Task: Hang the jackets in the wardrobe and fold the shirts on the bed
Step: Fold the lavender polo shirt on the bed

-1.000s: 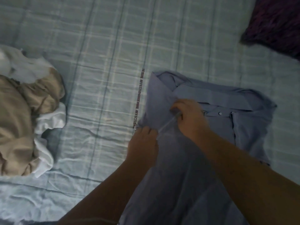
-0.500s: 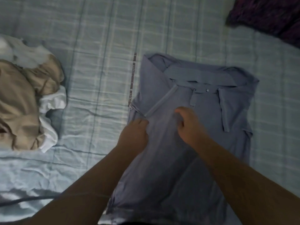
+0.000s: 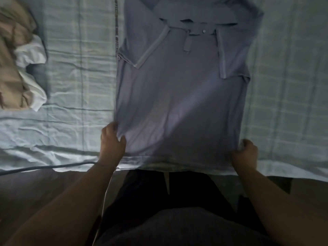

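Observation:
A blue polo shirt (image 3: 181, 96) lies flat on the bed (image 3: 74, 89), collar at the far end, both short sleeves folded inward over its body. My left hand (image 3: 112, 142) grips the shirt's lower left edge, thumb on top of the cloth. At the lower right corner my right hand (image 3: 245, 153) holds the hem with curled fingers. The hem lies at the bed's near edge.
A heap of beige and white clothes (image 3: 19, 55) sits on the bed at the left. A thin dark cable (image 3: 48, 167) runs along the bed's near edge at the left. Below the edge are my dark trousers and the floor.
Both hands left the folded left sleeve near the collar and moved down to the shirt's bottom corners, which they now grip. The view tilted down toward the bed's near edge.

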Demonstrator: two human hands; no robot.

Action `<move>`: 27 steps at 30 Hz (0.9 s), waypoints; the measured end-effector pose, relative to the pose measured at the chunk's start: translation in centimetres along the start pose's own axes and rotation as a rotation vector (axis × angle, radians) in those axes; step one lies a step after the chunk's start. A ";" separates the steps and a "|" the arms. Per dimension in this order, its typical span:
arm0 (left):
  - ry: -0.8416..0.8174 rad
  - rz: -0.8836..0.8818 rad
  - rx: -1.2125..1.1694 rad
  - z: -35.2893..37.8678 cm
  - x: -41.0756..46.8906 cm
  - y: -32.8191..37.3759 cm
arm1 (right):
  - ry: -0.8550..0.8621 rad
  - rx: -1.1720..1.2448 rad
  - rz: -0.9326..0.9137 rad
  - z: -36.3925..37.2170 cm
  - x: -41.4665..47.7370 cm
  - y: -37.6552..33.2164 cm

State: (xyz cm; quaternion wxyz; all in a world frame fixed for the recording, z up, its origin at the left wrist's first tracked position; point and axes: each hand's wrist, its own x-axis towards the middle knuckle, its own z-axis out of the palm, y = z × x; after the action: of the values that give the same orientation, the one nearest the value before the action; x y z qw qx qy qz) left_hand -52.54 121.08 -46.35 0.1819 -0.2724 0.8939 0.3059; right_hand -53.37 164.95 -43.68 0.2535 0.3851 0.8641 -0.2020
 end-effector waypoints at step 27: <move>-0.476 -0.450 -0.259 -3.0 -1.5 -4.7 | -0.512 0.145 -0.004 -2.3 1.5 5.5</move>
State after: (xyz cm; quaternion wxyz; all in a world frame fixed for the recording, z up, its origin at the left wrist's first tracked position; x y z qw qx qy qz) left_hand -49.01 116.62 -45.49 0.4121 -0.4046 0.6977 0.4238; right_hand -50.61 170.48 -43.65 0.4353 0.3367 0.7559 -0.3546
